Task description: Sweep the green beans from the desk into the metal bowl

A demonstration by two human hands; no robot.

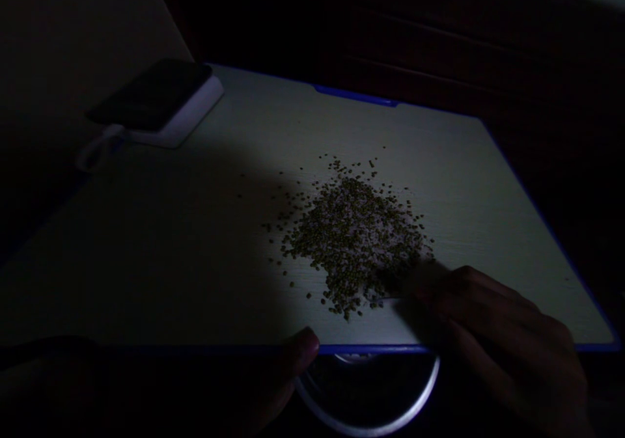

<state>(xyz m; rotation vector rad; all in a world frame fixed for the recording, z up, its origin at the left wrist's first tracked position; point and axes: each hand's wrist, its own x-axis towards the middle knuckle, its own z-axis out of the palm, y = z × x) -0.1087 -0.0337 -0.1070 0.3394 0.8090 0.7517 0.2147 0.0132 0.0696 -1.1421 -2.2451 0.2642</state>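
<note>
Blue-edged board [439,151], mung beans [351,236], right hand [498,340]

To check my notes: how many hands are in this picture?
2. The right hand is at the board's near edge, beside the seeds; the left hand, in shadow, has its thumb above a round bowl. Darkness may hide others.
</note>
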